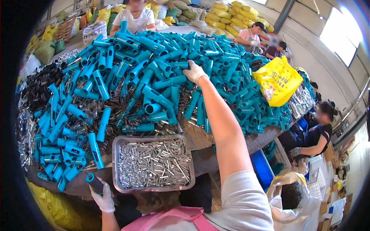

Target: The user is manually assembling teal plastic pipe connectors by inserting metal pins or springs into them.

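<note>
My left hand, in a white glove, is closed around a dark cylindrical part with a round teal end, just off the table's front edge. Far forward over the heap, my gloved right hand has its fingers closed at the end of a teal slotted tube. Many more teal tubes lie piled around it, some with long cut-out slots. Between my arms, a clear plastic tray holds small metal pins and shiny bits.
Coil springs and black parts lie among the tubes at left. A yellow plastic bag sits on the heap at right. Beyond are a blue crate, a white sack and several co-workers around the table. Stacked sacks stand behind.
</note>
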